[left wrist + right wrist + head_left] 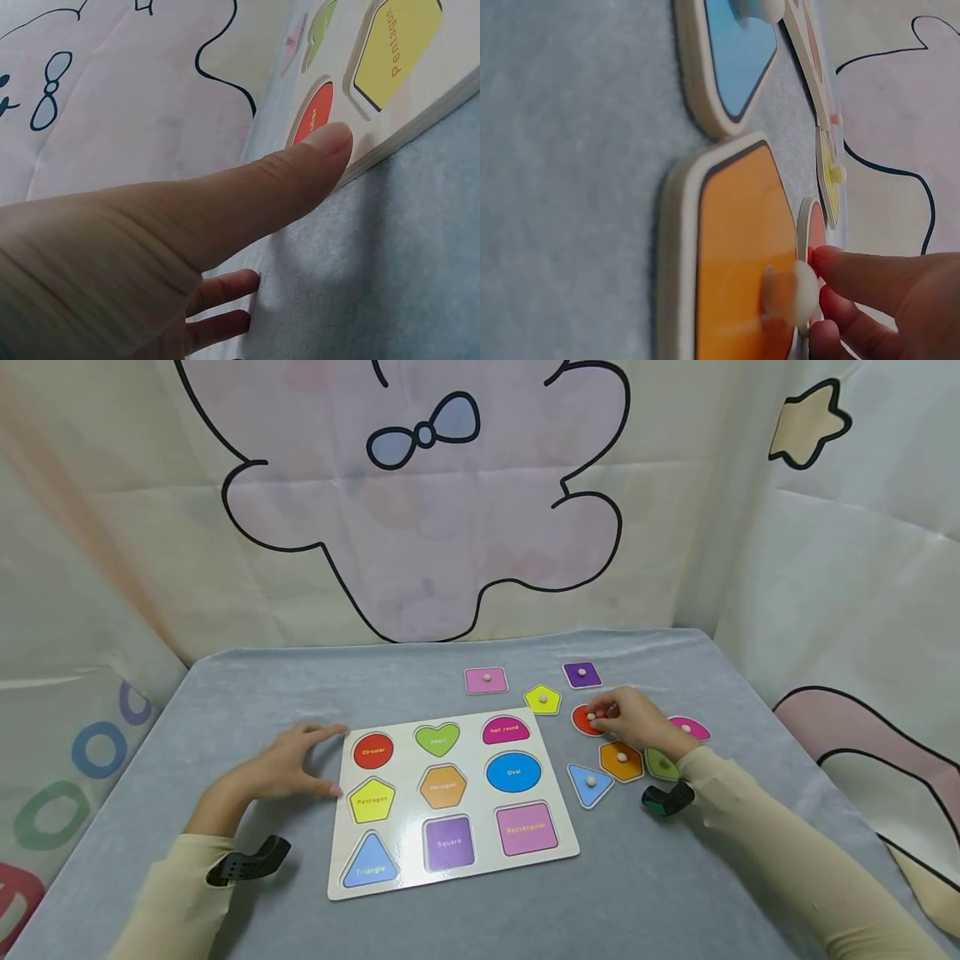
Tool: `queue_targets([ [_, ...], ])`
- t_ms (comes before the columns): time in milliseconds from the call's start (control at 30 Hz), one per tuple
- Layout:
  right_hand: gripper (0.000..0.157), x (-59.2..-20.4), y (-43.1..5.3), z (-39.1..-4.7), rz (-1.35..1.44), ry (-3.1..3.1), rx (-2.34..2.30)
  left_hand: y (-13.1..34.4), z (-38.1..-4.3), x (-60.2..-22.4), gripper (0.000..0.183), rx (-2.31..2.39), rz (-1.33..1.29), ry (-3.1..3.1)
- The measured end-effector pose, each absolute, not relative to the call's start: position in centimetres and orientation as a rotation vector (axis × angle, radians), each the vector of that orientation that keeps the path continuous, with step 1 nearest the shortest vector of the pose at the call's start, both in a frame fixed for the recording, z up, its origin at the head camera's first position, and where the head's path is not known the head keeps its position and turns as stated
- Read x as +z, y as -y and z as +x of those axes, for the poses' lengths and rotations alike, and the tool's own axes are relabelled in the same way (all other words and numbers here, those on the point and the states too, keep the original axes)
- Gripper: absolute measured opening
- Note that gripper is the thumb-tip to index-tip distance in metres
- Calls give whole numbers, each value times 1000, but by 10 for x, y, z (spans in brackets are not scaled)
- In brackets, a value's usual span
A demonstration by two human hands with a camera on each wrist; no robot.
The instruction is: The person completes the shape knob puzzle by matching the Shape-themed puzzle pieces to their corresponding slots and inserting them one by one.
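A white wooden shape puzzle board [405, 883] lies on the table, with printed, labelled shapes such as a red circle and a purple square. At its left edge is my left hand [288, 766], its thumb and forefinger spread and straight; in the left wrist view the thumb [300, 161] rests against the board's edge. To the right of the board, my right hand [633, 718] pinches the small knob of a red circle puzzle piece [579, 720]. That piece [816, 221] still appears flat on the cloth. In the right wrist view the orange hexagon's knob partly hides the fingertips.
Other knobbed pieces lie around my right hand: an orange hexagon [621, 762], blue triangle [583, 789], green piece [658, 765] and magenta piece [692, 727]. Farther back are a yellow pentagon [542, 700], pink rectangle [474, 682] and purple square [583, 680]. A grey-blue cloth [262, 693] covers the table.
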State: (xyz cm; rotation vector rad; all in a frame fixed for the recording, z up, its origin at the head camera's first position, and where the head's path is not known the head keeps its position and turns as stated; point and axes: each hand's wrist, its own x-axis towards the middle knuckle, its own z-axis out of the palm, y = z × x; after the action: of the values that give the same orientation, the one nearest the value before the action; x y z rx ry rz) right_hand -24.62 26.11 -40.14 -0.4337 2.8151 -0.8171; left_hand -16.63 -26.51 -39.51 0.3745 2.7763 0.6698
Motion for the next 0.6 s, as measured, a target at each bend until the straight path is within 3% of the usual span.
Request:
queue_targets([
  [233,13,-404,-262,-251,-441,-2804,-857,261,-164,-397,93,626,309,-2806],
  [600,14,-401,-263,-255,-487,-2761,-947,255,-165,-397,92,611,279,-2833],
])
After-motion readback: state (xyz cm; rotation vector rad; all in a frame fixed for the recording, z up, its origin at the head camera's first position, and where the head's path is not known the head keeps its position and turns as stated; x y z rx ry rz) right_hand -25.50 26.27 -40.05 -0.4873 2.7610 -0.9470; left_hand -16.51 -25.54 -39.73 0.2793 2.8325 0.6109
